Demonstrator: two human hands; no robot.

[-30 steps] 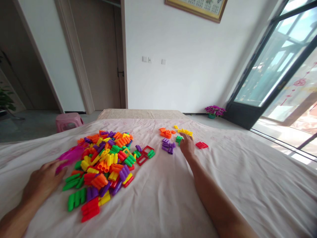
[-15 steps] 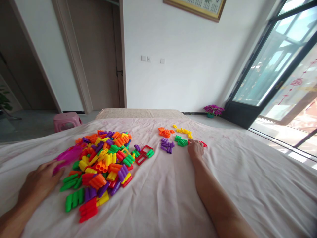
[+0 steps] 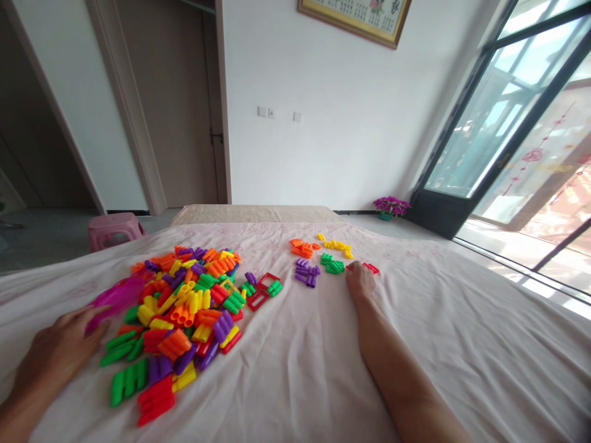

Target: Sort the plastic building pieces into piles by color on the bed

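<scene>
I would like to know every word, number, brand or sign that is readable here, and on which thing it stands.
Nothing can be quoted with certainty.
Framed picture on the wall: rows of characters, too small or blurred to read.
Red round ornament at the glass door: any characters are too blurred.
Toy pieces: no readable lettering.

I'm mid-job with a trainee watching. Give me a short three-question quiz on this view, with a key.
1. True or false: the mixed pile lies nearer the left hand than the right hand.
2. Which pieces show on both sides of the right hand's fingers?
A) purple
B) red
C) yellow
3. Fill in the colour: the left hand is at the ____ item beside the pile.

Key: 1 true; 2 B; 3 magenta.
</scene>
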